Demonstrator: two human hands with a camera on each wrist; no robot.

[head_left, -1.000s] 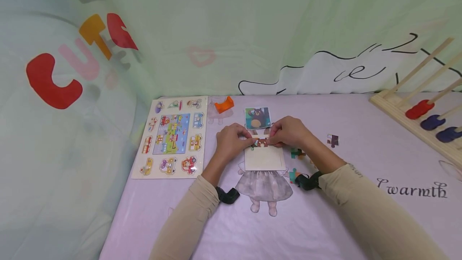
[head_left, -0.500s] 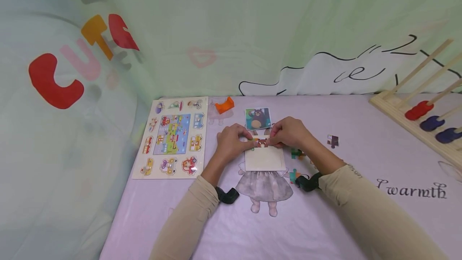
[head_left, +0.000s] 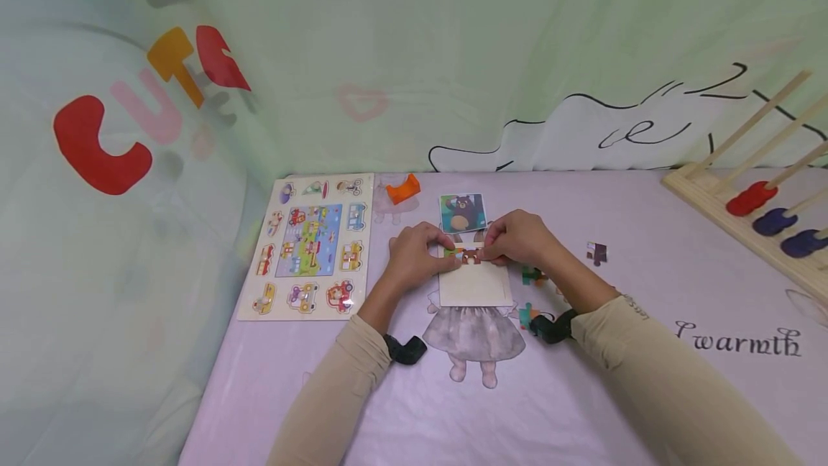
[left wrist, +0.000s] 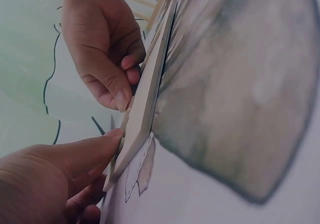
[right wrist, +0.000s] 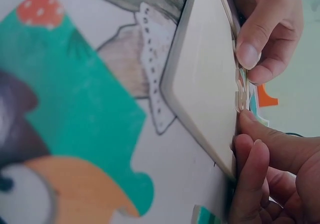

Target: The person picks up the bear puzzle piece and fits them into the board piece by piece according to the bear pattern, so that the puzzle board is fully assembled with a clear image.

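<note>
In the head view, a square wooden puzzle board (head_left: 475, 288) lies on the cloth, with jigsaw pieces along its far edge. My left hand (head_left: 417, 254) has its thumb on a piece at the far left corner, fingers curled by the board's edge. Just right of it, my right hand (head_left: 520, 237) pinches at the brown bear-face piece (head_left: 471, 256). Both hands' fingertips partly cover the pieces. Edge-on in the left wrist view, the board (left wrist: 142, 109) has both thumbs at its far side. Beyond it lies a bear picture card (head_left: 462, 212).
Loose jigsaw pieces lie right of the board: a teal one (head_left: 527, 314), a green one (head_left: 532, 276) and a dark one (head_left: 597, 252). A vehicle puzzle board (head_left: 307, 247) is at the left, an orange block (head_left: 404, 189) at the back. A bead abacus (head_left: 757, 214) stands right.
My left thumb has slid slightly, showing more of the green and yellow piece beneath it. The right hand has hardly moved.
</note>
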